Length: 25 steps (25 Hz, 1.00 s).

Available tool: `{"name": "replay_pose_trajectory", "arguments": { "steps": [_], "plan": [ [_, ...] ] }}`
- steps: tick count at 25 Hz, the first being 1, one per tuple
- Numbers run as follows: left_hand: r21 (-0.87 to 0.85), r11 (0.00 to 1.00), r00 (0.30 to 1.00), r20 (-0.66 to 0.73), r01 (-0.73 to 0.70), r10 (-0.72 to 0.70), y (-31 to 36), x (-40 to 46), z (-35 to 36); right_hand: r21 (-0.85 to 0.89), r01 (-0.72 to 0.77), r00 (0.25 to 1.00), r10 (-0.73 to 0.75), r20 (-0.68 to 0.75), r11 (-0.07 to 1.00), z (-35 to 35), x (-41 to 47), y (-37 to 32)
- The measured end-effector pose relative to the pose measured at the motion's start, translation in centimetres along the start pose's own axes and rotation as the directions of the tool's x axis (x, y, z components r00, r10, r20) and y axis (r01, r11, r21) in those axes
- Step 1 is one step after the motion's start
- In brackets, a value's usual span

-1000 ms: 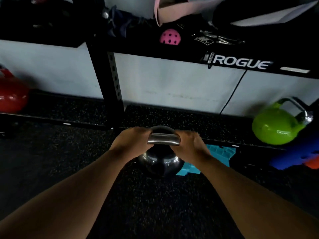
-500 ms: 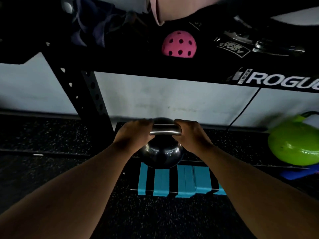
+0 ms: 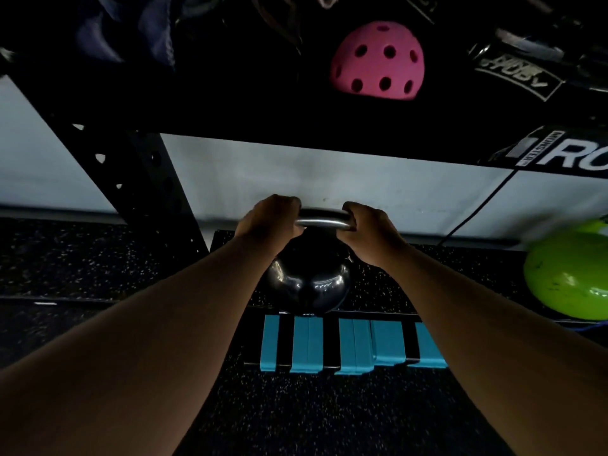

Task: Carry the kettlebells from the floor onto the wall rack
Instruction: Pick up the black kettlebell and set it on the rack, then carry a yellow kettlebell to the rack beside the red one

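Note:
A glossy black kettlebell with a steel handle hangs over the lowest shelf of the black wall rack, just behind the shelf's front lip. My left hand grips the left end of the handle and my right hand grips the right end. Whether its base touches the speckled shelf mat is hidden. A lime green kettlebell sits on the same shelf at the far right, blurred.
Blue and black strips cover the shelf's front edge below the kettlebell. A dark upper shelf overhangs close above, holding a pink holed ball and dark gear. The rack upright stands to the left. Speckled rubber floor lies below.
I have stepped in toward the rack and both hands carried the black kettlebell forward, from over the floor to over the lower shelf. The red kettlebell at left has left the view.

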<state>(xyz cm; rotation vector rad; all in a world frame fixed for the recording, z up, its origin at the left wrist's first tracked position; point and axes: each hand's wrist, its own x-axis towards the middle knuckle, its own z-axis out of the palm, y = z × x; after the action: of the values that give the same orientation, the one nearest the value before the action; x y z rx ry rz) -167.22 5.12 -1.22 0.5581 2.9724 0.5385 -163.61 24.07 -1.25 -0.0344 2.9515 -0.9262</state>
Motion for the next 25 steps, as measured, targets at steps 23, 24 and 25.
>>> {"name": "replay_pose_trajectory", "arguments": {
  "steps": [23, 24, 25],
  "plan": [
    [-0.086, 0.893, 0.897, 0.018, 0.442, -0.442, -9.0, -35.1, -0.1, -0.116, 0.587, 0.783, -0.524, 0.336, 0.801, 10.6, -16.7, -15.3],
    [-0.080, 0.869, 0.872, 0.028, 0.489, -0.488, -9.7, -38.9, 0.3, -0.089, 0.602, 0.755, -0.530, 0.385, 0.794, 12.9, -18.6, -16.7],
    [-0.076, 0.842, 0.845, 0.051, 0.534, -0.532, -10.6, -42.8, 0.9, -0.059, 0.618, 0.723, -0.538, 0.433, 0.784, 15.4, -20.8, -18.1]
  ]
}}
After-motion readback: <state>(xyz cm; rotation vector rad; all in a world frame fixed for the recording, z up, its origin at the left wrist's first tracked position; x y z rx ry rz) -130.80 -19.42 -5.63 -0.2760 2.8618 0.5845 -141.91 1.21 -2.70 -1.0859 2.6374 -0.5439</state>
